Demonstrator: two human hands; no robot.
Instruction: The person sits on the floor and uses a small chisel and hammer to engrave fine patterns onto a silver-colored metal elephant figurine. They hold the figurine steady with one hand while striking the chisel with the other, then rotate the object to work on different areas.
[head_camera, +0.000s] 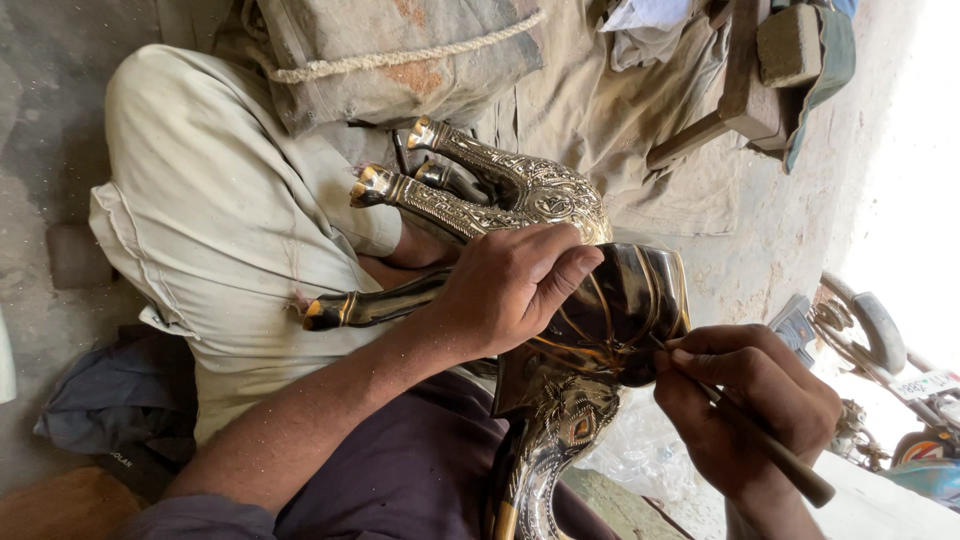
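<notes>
Brass animal figure lies across the lap, legs pointing up-left, gold hooves. L hand clamped over its body, fingers wrapped round. R hand closed on a thin wooden-handled tool, tip touching the dark polished belly. Pale trousers behind, sack w/ rope above.

dark, gold-engraved brass animal figure lies on its side across the lap, legs pointing left
</notes>
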